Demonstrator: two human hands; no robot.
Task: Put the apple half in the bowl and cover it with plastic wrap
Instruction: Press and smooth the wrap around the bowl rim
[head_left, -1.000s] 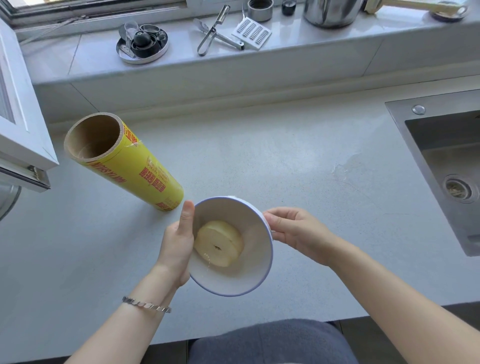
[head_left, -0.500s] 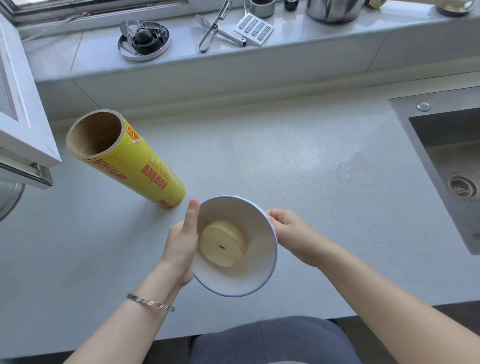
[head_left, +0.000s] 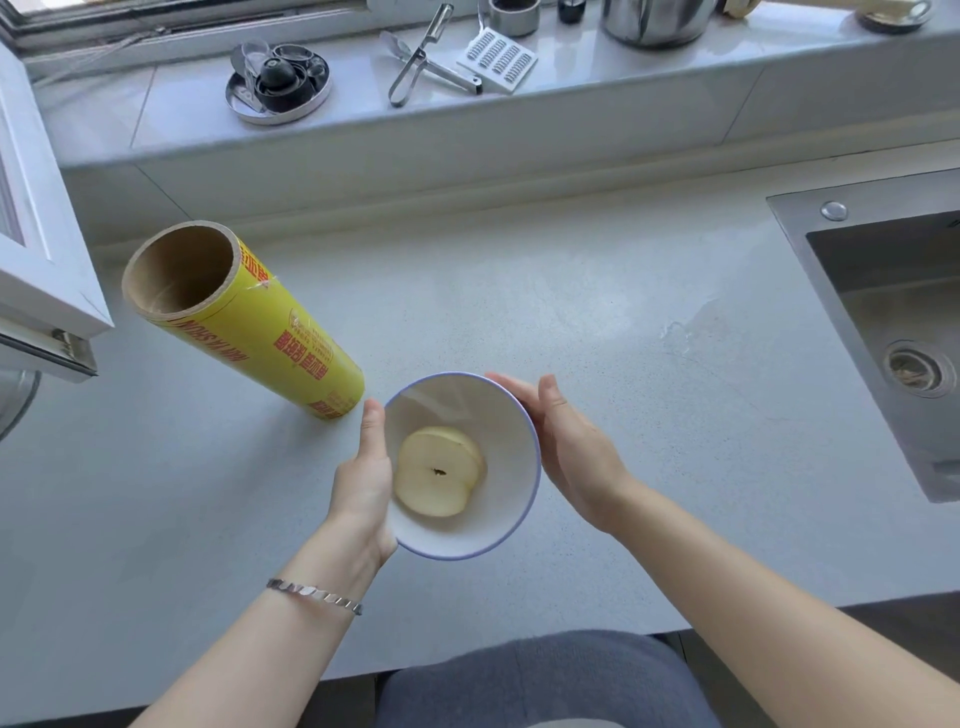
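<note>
Grey table: bowl with apple half is gripped by left hand; right hand is laid straight-fingered against it.

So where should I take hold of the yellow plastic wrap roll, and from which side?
Grip the plastic wrap roll round its yellow middle, coming from the bowl side, across the tube's width. It seems to stand on end, so its round wall is free all round; the middle probably keeps it balanced.

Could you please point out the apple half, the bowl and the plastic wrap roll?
apple half (head_left: 434, 475): head view, cut face.
bowl (head_left: 510, 431): head view, inner wall.
plastic wrap roll (head_left: 280, 338): head view, yellow side.
</note>
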